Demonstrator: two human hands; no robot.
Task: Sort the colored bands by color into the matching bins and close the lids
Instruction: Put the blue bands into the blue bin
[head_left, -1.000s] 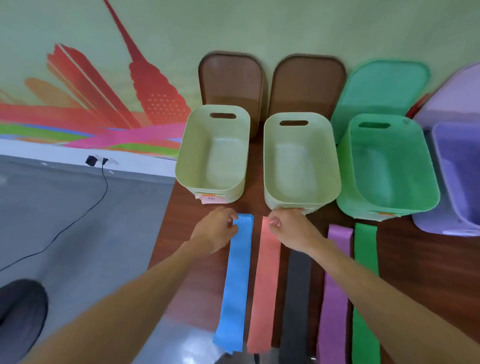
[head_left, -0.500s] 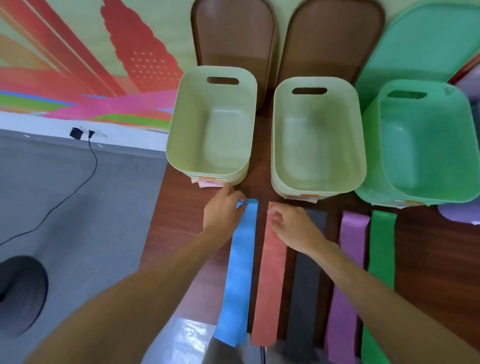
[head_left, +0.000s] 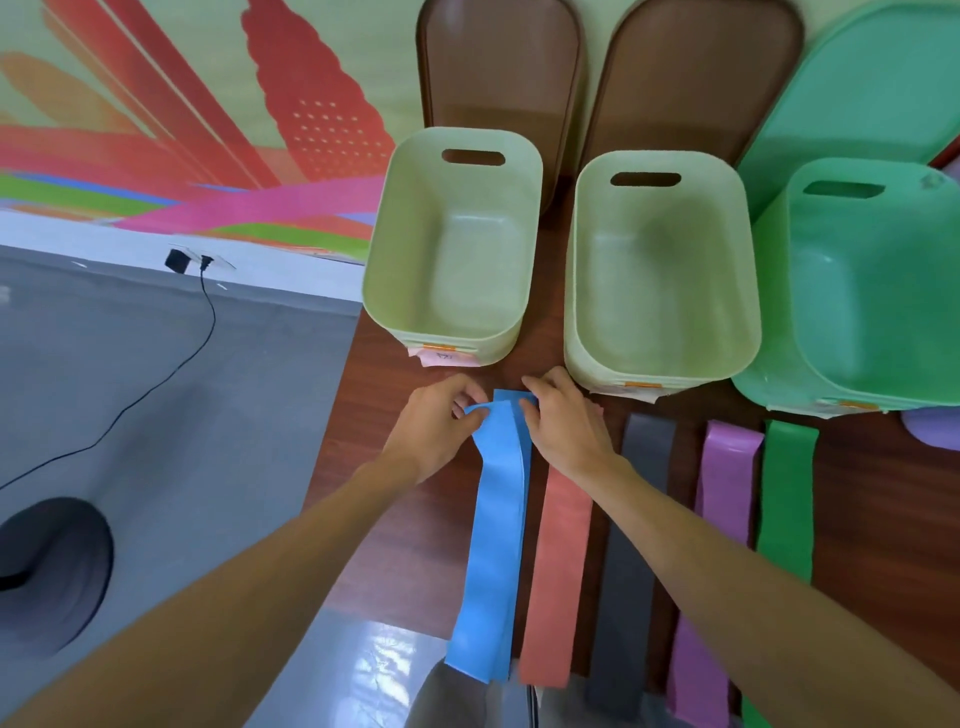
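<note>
Blue band (head_left: 496, 519): left hand (head_left: 434, 434) and right hand (head_left: 566, 428) pinch its far end, seemingly to lift it toward twelve-o'clock bins (head_left: 467, 133).

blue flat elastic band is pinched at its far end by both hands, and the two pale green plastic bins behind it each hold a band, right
No: the head view shows the left pale green plastic bin and the right pale green plastic bin both empty. The left hand and right hand do pinch the far end of the blue flat elastic band.
</note>
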